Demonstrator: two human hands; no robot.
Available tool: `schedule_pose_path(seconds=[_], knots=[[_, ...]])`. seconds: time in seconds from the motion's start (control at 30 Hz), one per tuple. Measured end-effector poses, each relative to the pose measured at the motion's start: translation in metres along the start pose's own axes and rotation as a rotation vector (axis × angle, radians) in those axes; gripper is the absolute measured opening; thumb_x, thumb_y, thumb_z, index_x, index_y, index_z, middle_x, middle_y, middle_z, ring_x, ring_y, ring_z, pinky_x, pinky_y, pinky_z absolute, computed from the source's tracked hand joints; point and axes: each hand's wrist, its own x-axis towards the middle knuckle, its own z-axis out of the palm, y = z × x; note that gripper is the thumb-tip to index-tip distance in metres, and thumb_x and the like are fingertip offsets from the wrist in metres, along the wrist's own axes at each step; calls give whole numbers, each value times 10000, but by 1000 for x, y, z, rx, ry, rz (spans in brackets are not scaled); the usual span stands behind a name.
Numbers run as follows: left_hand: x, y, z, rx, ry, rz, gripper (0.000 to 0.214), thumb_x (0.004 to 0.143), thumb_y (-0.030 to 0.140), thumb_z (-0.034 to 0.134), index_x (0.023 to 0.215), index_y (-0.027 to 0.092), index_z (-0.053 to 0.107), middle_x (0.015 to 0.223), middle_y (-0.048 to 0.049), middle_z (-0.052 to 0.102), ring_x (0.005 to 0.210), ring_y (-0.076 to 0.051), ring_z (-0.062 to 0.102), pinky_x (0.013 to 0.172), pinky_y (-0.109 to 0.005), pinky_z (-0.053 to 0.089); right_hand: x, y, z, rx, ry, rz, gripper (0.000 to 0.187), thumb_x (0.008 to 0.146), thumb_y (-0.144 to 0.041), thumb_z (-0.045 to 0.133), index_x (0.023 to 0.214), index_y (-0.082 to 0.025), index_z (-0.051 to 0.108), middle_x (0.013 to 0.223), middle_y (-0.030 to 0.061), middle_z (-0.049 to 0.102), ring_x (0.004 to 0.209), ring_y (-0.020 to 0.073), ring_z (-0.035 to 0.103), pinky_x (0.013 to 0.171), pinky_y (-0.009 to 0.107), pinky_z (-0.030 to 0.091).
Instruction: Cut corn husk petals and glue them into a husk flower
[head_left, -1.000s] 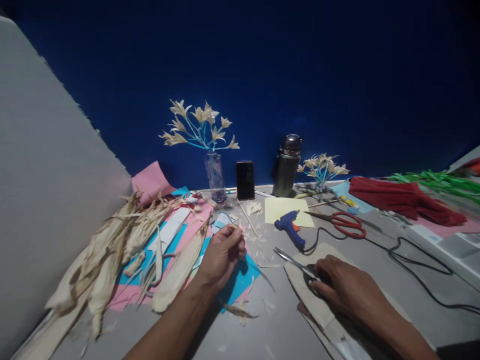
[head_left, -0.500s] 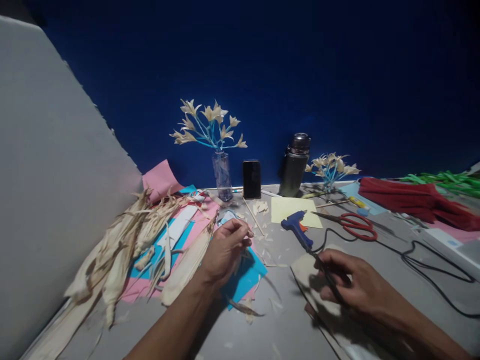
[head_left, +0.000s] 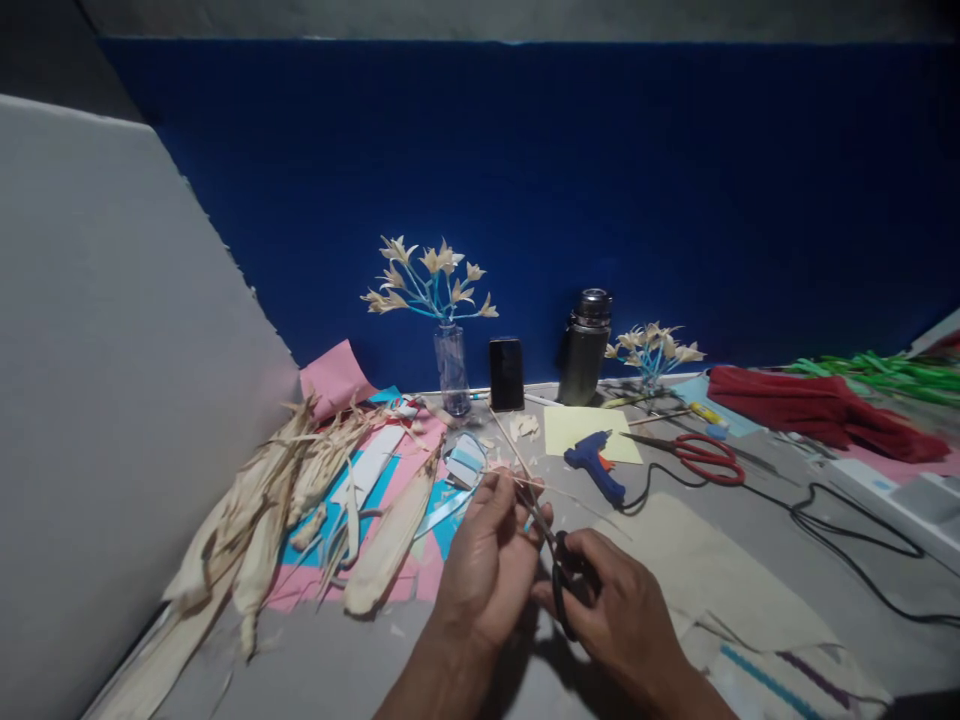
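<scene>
My right hand (head_left: 626, 605) grips small black-handled scissors (head_left: 559, 578) by the finger loops. Their blades reach up and left to the fingertips of my left hand (head_left: 484, 555), which is turned partly palm up. Between the left fingers is a thin pale strip (head_left: 562, 489), one long end trailing off to the right. The blades are close to the strip; whether they touch it I cannot make out. Just beyond the left hand lie a pale blue-and-white piece (head_left: 466, 461) and a thin stick (head_left: 511, 440).
Dried corn husks (head_left: 259, 520) lie over pink and blue paper at left. Behind stand husk flowers in a glass vase (head_left: 451, 370), a phone (head_left: 506, 375) and a flask (head_left: 586, 348). A blue glue gun (head_left: 596, 468) and red-handled scissors (head_left: 709, 458) lie to the right, with a cord.
My right hand has brought the black-handled scissors left, up to my left hand. The left hand has turned its palm upward and shifted right. The view has tilted up.
</scene>
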Motion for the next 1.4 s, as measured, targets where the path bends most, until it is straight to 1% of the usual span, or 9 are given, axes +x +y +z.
schedule_pose_path(seconds=[0.23,0.47,0.63,0.73,0.87,1.03,1.13,1.23,1.4], knots=[[1,-5,-11,135,1,-16,117,816,151,755,807,159,638,741,-37,679,667,-127,645,646,-224,544,0,-2,1,0,52,-47,158,811,-346,672,775,-219,585,656,-7,649,563,164,614,550,251,438],[-1,-7,-16,172,-59,-53,248,687,205,875,761,167,642,742,-13,673,703,-122,649,687,-218,547,-5,-2,0,73,28,-56,209,909,-368,594,753,-229,584,664,20,661,586,170,625,566,255,456],[-1,-10,-15,158,-44,-60,238,690,195,873,760,161,648,753,-18,669,739,-131,660,703,-228,551,-7,2,2,45,27,-44,280,923,-413,586,718,-224,552,633,15,629,554,161,581,559,254,415],[1,-13,-15,149,-18,-62,214,712,163,852,756,162,643,770,-17,666,757,-130,663,705,-227,548,-9,4,5,46,-19,0,387,927,-444,566,628,-226,453,555,-19,541,493,132,491,512,240,340],[4,-14,-15,189,-13,-56,186,737,152,826,754,155,640,823,-36,688,803,-140,677,709,-227,546,-6,9,1,132,-172,133,429,920,-464,532,601,-222,379,549,-31,482,520,129,456,519,231,327],[9,2,-16,317,-1,-21,201,716,154,825,746,148,626,829,-53,707,767,-155,691,699,-243,557,5,33,-26,-52,-348,260,339,856,-416,619,634,-215,460,622,-9,557,599,165,513,587,265,355],[13,16,-18,440,-69,-54,199,714,170,816,716,135,620,736,-46,679,662,-128,658,628,-216,534,3,54,-39,-224,-325,212,163,799,-337,695,769,-213,594,783,34,655,746,226,609,680,303,403],[20,23,-20,536,-129,-136,208,701,178,811,697,133,607,688,-40,659,590,-107,620,566,-195,496,-2,70,-43,-292,-276,171,176,780,-297,709,932,-223,661,945,70,668,919,279,641,745,329,436],[32,20,-16,683,-173,-200,217,697,189,792,679,141,582,635,-27,634,525,-90,582,536,-188,453,0,83,-43,-300,-407,204,143,831,-303,663,942,-215,677,921,59,609,819,249,654,697,323,427]])
